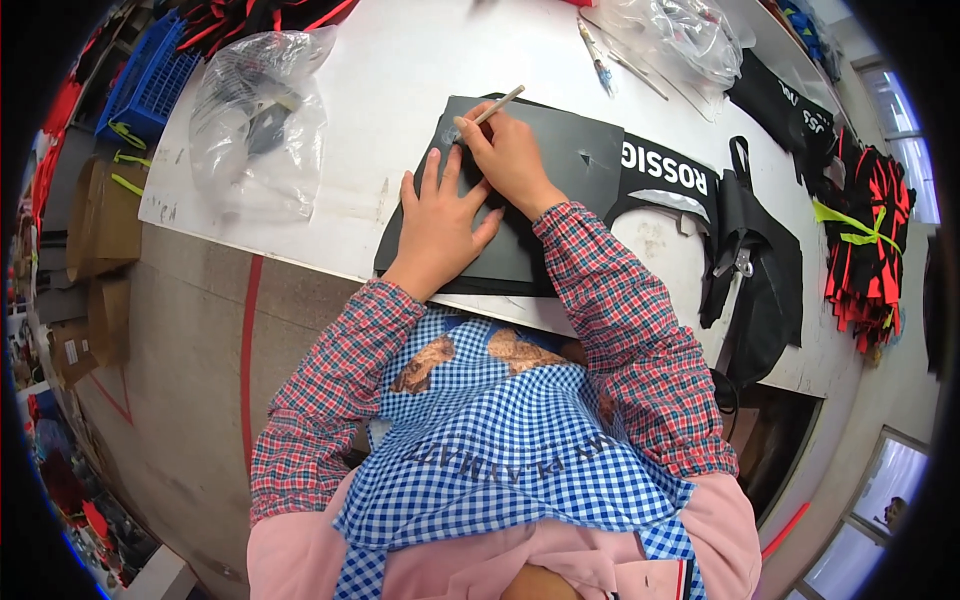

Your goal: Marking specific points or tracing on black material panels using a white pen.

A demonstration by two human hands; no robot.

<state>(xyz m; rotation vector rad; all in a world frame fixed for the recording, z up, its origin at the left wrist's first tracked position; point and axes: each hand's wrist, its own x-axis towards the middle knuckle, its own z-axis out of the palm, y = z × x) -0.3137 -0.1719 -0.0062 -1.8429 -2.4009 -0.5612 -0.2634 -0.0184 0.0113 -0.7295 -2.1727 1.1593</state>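
Dark sheet [518, 242] smooth, matt, perhaps plastic; bag [235, 165] glossy plastic.

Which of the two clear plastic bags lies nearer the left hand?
The left bag, near the blue plastic basket; the right bag lies farther off, beyond the right hand.

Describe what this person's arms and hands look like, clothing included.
Both forearms wear loose plaid sleeves in red, white and bluish tones, gathered at the wrists. Pink fabric covers the upper arms. The left hand and right hand are bare, without gloves.
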